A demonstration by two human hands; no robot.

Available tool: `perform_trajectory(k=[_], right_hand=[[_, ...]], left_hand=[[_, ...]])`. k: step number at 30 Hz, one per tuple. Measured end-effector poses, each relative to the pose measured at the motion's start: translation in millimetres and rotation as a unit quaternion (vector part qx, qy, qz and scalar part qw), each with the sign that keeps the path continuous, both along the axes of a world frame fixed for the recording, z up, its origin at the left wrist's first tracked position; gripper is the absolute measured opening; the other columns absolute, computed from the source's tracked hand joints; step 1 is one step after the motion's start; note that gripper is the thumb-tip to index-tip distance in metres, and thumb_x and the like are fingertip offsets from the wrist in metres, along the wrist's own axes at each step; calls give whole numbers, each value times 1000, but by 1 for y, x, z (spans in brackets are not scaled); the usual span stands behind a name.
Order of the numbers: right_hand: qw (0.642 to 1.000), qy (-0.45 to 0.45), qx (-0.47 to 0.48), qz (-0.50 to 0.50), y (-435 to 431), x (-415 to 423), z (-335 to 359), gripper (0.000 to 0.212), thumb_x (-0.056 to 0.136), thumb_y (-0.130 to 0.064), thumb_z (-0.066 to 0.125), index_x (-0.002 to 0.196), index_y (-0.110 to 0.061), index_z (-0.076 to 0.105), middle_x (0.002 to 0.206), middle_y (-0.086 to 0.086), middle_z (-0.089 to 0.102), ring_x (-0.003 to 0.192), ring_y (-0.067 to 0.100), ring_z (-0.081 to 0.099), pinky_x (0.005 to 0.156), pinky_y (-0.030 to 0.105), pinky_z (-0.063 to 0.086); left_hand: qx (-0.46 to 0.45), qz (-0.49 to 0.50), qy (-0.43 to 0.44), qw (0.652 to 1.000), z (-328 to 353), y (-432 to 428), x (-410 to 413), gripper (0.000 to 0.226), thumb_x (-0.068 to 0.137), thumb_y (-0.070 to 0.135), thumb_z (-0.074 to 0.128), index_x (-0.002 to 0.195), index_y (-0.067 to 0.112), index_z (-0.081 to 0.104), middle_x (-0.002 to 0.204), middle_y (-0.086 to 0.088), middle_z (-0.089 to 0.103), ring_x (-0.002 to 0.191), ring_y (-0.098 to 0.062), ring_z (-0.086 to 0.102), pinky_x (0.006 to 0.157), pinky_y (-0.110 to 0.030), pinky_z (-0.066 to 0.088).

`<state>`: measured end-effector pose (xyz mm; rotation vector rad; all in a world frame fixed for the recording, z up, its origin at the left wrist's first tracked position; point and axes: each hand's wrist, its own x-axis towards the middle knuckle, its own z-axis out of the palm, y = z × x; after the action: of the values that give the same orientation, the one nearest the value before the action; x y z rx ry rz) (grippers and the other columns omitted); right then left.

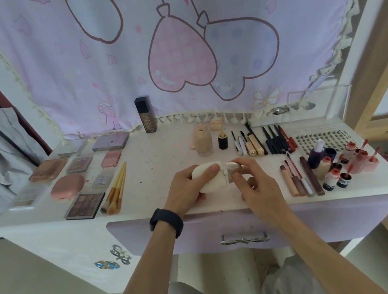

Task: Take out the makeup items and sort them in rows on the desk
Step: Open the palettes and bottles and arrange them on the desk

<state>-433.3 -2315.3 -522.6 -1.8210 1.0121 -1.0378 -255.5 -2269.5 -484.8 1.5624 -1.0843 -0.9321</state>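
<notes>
My left hand [186, 192] grips a cream egg-shaped sponge case [208, 179] just above the desk's front middle. My right hand [251, 180] pinches the clear cap [233, 169] at the case's right end. Palettes and compacts [81, 183] lie in rows on the left of the white desk [160, 162], with several makeup brushes [116, 191] beside them. Foundation bottles [203, 143] stand behind my hands. Mascaras and pencils [263, 142] lie in a row at the right, with lip glosses [301, 178] nearer the front edge.
A tall black bottle [148, 114] stands at the back by the hanging pink cloth [173, 49]. A lash tray [323, 141] and small red-capped bottles [346, 161] crowd the right end. A clear acrylic organiser [319, 100] stands back right. The drawer handle [244, 238] is below.
</notes>
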Motion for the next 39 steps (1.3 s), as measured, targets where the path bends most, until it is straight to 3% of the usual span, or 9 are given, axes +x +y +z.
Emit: perform_trajectory(k=[5, 9, 16, 22, 27, 30, 35, 39], right_hand=[[998, -53, 33, 1, 0, -3, 1, 20, 102, -29, 55, 120, -38, 56, 101, -13, 65, 57, 16, 54, 53, 32, 48], [998, -51, 27, 0, 1, -3, 2, 20, 102, -27, 57, 119, -36, 56, 100, -17, 65, 59, 27, 56, 54, 40, 50], [996, -79, 45, -12, 0, -2, 0, 17, 101, -26, 57, 118, -30, 56, 102, -10, 68, 57, 17, 58, 55, 28, 49], [992, -112, 62, -23, 0, -1, -1, 19, 101, -18, 57, 119, -24, 55, 108, -8, 68, 58, 16, 60, 56, 25, 49], [994, -96, 53, -27, 1, -1, 1, 36, 102, -20, 54, 134, -35, 50, 106, -9, 67, 57, 15, 62, 54, 27, 52], [995, -80, 43, -29, 1, 0, 2, 32, 103, -23, 53, 133, -33, 51, 108, -7, 66, 56, 13, 62, 54, 27, 53], [996, -66, 50, -41, 1, 1, 1, 28, 103, -24, 54, 128, -33, 50, 106, -10, 67, 56, 15, 63, 52, 25, 51], [996, -61, 44, -42, 1, 1, 1, 27, 102, -22, 54, 127, -33, 50, 105, -11, 67, 55, 15, 62, 50, 24, 50]], left_hand=[[13, 10, 28, 999, 1, 1, 1, 34, 85, 48, 70, 93, 16, 76, 77, 1, 68, 65, -13, 57, 53, -22, 46], [9, 15, 40, 999, 0, 1, 3, 31, 84, 48, 71, 93, 19, 77, 77, 2, 68, 65, -13, 57, 55, -24, 46], [-14, 15, 79, 997, 1, 1, 5, 47, 75, 56, 67, 100, 17, 75, 76, 1, 69, 58, -14, 59, 51, -22, 45], [-30, 21, 134, 990, 0, 1, 10, 46, 78, 46, 71, 113, 16, 70, 101, -7, 75, 83, -23, 73, 69, -28, 57], [-39, 46, 178, 982, -3, -6, 20, 51, 71, 35, 82, 116, 16, 67, 117, -13, 69, 102, -30, 71, 78, -34, 59], [-36, 55, 127, 990, -1, -11, 22, 45, 73, 35, 82, 113, 20, 68, 116, -6, 69, 103, -24, 69, 79, -31, 58], [-36, 48, -38, 997, 3, -23, 19, 36, 80, 34, 81, 113, 26, 69, 105, 13, 71, 92, 6, 63, 75, -12, 45], [-25, 26, -106, 994, -5, -29, 29, 36, 82, 39, 78, 114, 27, 69, 108, 14, 70, 103, -2, 63, 89, -23, 47]])
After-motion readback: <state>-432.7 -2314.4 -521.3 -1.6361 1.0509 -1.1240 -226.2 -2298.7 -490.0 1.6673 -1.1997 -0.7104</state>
